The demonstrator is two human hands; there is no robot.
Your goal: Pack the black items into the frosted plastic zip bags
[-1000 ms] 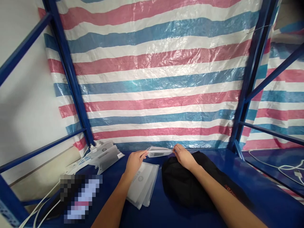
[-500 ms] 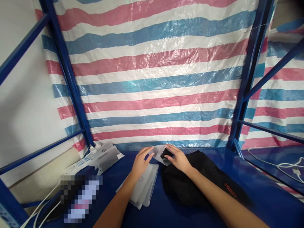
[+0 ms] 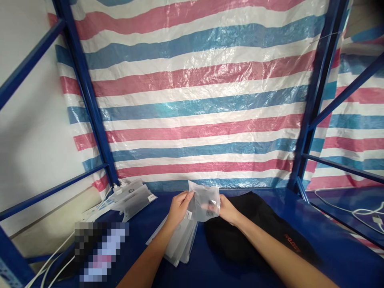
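A frosted plastic zip bag (image 3: 199,196) is held up between my hands above the blue surface. My left hand (image 3: 180,207) pinches its left edge between thumb and fingers. At the bag's right end my right hand (image 3: 228,210) is closed, its fingers reaching in through the opening or behind the plastic; I cannot tell which. A small dark patch (image 3: 213,207) shows through the bag near those fingertips. Below my left hand lies a fanned stack of similar frosted bags (image 3: 180,244). Beside my right forearm rests a black cloth item (image 3: 252,224) with orange lettering.
More frosted bags (image 3: 132,196) lie at the back left on a white power strip (image 3: 96,212) with cables. A pixelated object (image 3: 102,252) sits at the front left. Blue metal posts (image 3: 312,104) frame a striped plastic sheet (image 3: 192,92). A white cable (image 3: 345,207) lies at right.
The bag has turned from mouth-up view to show its flat side. My right hand has shifted to its right end, and my left hand has closed into a pinch.
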